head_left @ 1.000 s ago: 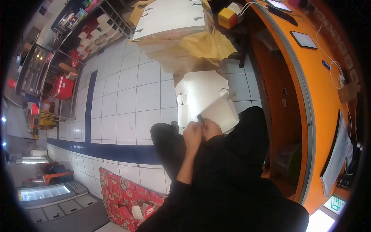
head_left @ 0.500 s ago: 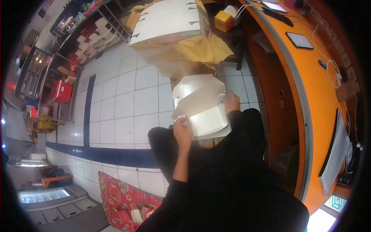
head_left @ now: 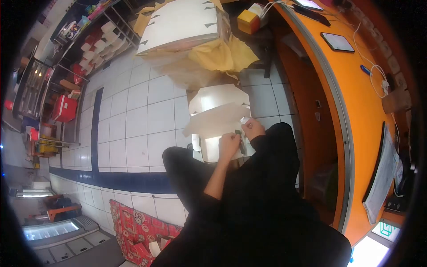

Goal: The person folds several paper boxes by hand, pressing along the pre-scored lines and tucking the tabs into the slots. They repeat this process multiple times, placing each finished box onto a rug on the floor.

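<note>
A white cardboard box (head_left: 220, 95), partly folded, lies in front of my knees with a flap raised across its middle. My left hand (head_left: 229, 145) is closed at the box's near right part, beside a small dark strip whose nature I cannot make out. Just right of it, my right hand (head_left: 253, 129) pinches a small white corner flap of the box. The two hands are close together but apart.
Ahead stands a stack of flat white card sheets (head_left: 178, 22) in brown and yellow wrapping paper (head_left: 224, 55). An orange counter (head_left: 331, 80) with a phone (head_left: 337, 42) runs along the right. Red patterned cloth (head_left: 138, 227) lies at the lower left.
My left hand has moved right across the box, towards my right hand. My right hand has come down and inward onto the corner flap. The whole view has shifted slightly.
</note>
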`<state>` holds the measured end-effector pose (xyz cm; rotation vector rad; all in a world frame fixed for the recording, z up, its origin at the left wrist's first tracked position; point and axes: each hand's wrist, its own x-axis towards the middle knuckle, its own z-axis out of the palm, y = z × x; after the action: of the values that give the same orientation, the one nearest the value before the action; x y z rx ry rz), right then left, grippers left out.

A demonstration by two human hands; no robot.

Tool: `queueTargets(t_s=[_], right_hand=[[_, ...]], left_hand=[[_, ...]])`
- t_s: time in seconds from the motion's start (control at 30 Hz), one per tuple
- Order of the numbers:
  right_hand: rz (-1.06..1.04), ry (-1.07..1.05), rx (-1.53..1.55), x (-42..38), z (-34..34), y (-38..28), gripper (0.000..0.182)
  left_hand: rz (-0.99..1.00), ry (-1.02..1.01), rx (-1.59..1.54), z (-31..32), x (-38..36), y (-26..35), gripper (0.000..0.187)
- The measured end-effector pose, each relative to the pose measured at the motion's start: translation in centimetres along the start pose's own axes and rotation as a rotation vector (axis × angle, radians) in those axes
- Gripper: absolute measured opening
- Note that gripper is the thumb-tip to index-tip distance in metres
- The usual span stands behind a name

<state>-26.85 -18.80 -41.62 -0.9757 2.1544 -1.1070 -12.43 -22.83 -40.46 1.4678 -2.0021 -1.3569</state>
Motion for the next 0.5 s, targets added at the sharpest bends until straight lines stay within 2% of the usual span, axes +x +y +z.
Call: queueTargets(t_s=[0.07, 0.13, 0.17, 0.27, 0.33, 0.37, 0.43, 0.5], right_hand=[[-0.025, -0.002, 0.055, -0.4, 0.0, -0.6, 0.022], [0.157, -0.092, 0.237, -0.1, 0.4, -0.6, 0.024], [0.155, -0.093, 0.238, 0.0, 0.8, -0.5, 0.024], [0.07, -0.038, 0.156, -0.3, 1.6, 0.1, 0.022], [-0.082, 0.014, -0.111, -1.5, 1.7, -0.3, 0.023], [-0.084, 0.015, -0.113, -2.0, 1.8, -0.6, 0.023], [-0.076, -0.022, -0.225, -3.3, 2.1, -0.7, 0.025], [-0.115, 0.009, -0.199, -4.0, 1.8, -0.2, 0.027]], left_hand=[[-0.031, -0.001, -0.061, 0.6, 0.3, -1.3, 0.035], [-0.137, -0.05, -0.31, 1.0, 0.8, -2.6, 0.035], [-0.136, -0.047, -0.31, 1.2, 1.1, -3.2, 0.035], [-0.134, -0.046, -0.364, 1.6, 1.3, -3.9, 0.036], [-0.196, -0.047, -0.447, 1.2, 0.8, -3.1, 0.035], [-0.194, -0.046, -0.45, 0.8, 0.7, -2.6, 0.035], [-0.175, -0.082, -0.33, -0.3, 0.5, -1.8, 0.028], [-0.15, -0.065, -0.259, -1.1, 0.1, -1.2, 0.029]])
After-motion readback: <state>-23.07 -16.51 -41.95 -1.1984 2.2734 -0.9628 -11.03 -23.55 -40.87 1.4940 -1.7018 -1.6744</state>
